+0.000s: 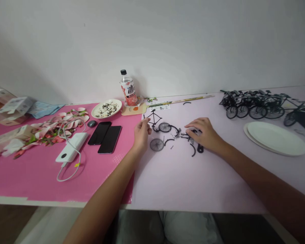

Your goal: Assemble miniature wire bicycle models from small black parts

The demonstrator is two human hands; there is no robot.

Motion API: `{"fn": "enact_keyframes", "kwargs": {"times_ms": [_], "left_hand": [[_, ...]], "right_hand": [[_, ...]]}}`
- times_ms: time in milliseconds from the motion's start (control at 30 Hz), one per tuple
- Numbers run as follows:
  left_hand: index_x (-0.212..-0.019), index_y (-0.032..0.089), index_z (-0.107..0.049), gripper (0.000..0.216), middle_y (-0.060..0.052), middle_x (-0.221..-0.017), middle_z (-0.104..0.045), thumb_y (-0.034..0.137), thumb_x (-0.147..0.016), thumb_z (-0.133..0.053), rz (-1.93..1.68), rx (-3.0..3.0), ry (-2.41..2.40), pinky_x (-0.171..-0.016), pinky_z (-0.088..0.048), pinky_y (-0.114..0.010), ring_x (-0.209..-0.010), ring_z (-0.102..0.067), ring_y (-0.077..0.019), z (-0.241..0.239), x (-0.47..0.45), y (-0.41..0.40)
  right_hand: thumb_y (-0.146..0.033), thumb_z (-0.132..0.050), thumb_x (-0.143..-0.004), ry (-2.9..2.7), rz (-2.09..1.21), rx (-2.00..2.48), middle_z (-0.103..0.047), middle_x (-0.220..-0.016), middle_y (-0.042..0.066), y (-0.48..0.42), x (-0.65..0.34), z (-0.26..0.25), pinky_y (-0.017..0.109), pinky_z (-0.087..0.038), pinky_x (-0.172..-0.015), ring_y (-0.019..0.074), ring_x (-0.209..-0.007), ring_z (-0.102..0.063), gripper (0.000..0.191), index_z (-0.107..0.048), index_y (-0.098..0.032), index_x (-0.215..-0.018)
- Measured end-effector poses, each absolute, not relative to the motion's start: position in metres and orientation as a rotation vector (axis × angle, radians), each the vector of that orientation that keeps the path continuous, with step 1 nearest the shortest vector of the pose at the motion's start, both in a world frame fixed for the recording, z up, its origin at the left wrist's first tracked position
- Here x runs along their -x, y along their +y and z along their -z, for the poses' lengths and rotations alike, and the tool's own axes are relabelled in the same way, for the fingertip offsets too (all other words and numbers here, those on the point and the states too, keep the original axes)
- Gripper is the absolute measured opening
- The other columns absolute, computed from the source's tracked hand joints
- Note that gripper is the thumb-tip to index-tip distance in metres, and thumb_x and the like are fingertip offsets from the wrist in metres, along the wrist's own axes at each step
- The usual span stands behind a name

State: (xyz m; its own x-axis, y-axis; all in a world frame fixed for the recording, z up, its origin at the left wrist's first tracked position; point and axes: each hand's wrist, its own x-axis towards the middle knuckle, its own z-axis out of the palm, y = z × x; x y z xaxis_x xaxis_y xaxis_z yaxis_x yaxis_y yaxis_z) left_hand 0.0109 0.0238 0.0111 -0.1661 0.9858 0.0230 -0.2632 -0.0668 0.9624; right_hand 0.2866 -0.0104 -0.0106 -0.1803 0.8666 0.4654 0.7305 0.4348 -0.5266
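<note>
My left hand [141, 134] is closed in a pinch beside a black toy bicycle frame [155, 118]; what lies between its fingertips is too small to make out. My right hand [204, 134] curves over small black parts, thumb and forefinger close together around something greyish that I cannot name. Between the hands lie a spoked wheel [157, 144], another wheel [165, 127] and a curved mudguard [169, 142]. One more curved black strip [193, 150] rests below my right hand, near a black flat piece [200, 148] partly covered by it.
Several assembled toy bicycles [256, 105] stand at the back right, behind stacked white plates [277, 138]. A bottle [129, 89], a dish of small bits [107, 109], two phones [110, 139], a white power bank with cable [72, 147] and pink petals [58, 127] occupy the left side.
</note>
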Motion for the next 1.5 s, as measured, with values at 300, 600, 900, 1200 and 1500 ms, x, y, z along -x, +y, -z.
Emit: {"fn": "enact_keyframes", "kwargs": {"times_ms": [300,600,900,1200,1500], "left_hand": [[-0.086,0.017,-0.062,0.038,0.009,-0.059,-0.03,0.054,-0.093,-0.068,-1.406,-0.92,0.959,-0.046,-0.03,-0.021,-0.047,-0.035,-0.0075,-0.009,-0.017,0.024],[-0.086,0.018,-0.06,0.04,0.009,-0.058,-0.03,0.057,-0.094,-0.066,-1.366,-0.942,0.949,-0.046,-0.027,-0.022,-0.046,-0.032,-0.0074,-0.006,-0.017,0.024],[-0.091,0.019,-0.061,0.047,0.006,-0.061,-0.045,0.064,-0.086,-0.073,-1.361,-1.057,0.902,-0.051,-0.036,-0.023,-0.051,-0.046,-0.0087,-0.001,-0.017,0.023],[-0.092,0.019,-0.06,0.05,0.006,-0.061,-0.048,0.068,-0.085,-0.073,-1.341,-1.112,0.928,-0.052,-0.038,-0.024,-0.052,-0.047,-0.0095,-0.006,-0.02,0.018],[-0.09,0.019,-0.06,0.05,0.005,-0.061,-0.049,0.067,-0.084,-0.074,-1.333,-1.15,0.943,-0.051,-0.037,-0.023,-0.052,-0.047,-0.0093,-0.003,-0.021,0.019]], "right_hand": [[-0.04,-0.062,-0.097,-2.095,-0.329,1.283,-0.074,-0.132,0.005,-0.011,-0.28,0.027,0.067,-0.042,-0.116,0.0372,-0.146,-0.044,0.031,-0.075,-0.031,-0.124],[-0.036,-0.061,-0.097,-1.632,-0.195,1.267,-0.078,-0.095,0.007,-0.023,-0.273,-0.006,0.05,-0.057,-0.092,0.0295,-0.098,-0.07,0.019,-0.077,-0.027,-0.097],[-0.034,-0.067,-0.094,-1.91,-0.283,1.187,-0.078,-0.098,0.007,-0.019,-0.272,0.005,0.057,-0.053,-0.101,0.0334,-0.115,-0.06,0.013,-0.079,-0.03,-0.097],[-0.031,-0.064,-0.097,-2.154,-0.493,1.103,-0.079,-0.118,0.004,-0.025,-0.266,0.009,0.059,-0.049,-0.114,0.031,-0.137,-0.052,0.021,-0.08,-0.033,-0.11],[-0.027,-0.061,-0.096,-2.099,-0.484,1.1,-0.078,-0.114,0.005,-0.024,-0.266,0.009,0.056,-0.051,-0.112,0.0299,-0.13,-0.057,0.024,-0.079,-0.033,-0.11]]}}
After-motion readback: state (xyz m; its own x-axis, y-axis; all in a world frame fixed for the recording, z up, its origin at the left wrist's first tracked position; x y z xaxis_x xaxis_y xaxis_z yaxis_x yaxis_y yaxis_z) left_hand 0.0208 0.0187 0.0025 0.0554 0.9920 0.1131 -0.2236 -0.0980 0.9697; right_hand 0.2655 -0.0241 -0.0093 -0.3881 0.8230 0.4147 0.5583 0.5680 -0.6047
